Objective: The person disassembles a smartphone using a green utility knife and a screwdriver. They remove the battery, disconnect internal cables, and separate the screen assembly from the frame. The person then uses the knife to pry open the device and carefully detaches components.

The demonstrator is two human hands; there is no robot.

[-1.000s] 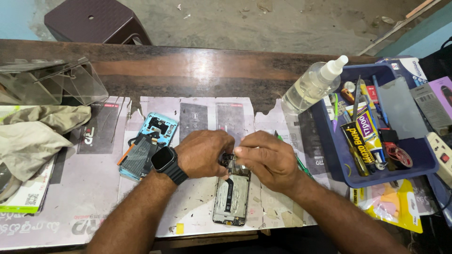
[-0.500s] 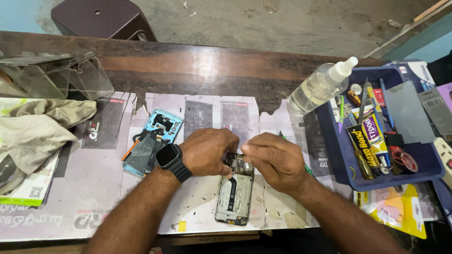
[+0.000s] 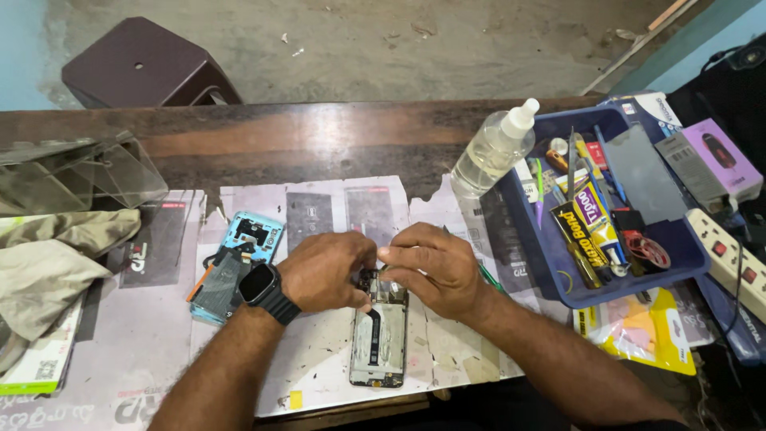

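Note:
An opened phone (image 3: 378, 339) lies face down on the paper-covered table, its inner parts and a black flex strip showing. Both hands meet over its top end. My left hand (image 3: 327, 271), with a black watch (image 3: 267, 292) on the wrist, pinches at the upper left corner of the phone. My right hand (image 3: 427, 267) pinches at the same spot from the right, fingertips touching a small part there. What lies under the fingertips is hidden.
A light blue phone back cover (image 3: 239, 263) lies left of my hands. A blue tray (image 3: 558, 279) of glue tubes and tools stands at right, a clear squeeze bottle (image 3: 495, 152) leaning on it. A cloth (image 3: 56, 255), clear plastic covers (image 3: 72, 172), a power strip (image 3: 730, 251) surround.
The view has shifted slightly; both hands stay pinched over the phone's top end, with the fingers drawn a little closer together.

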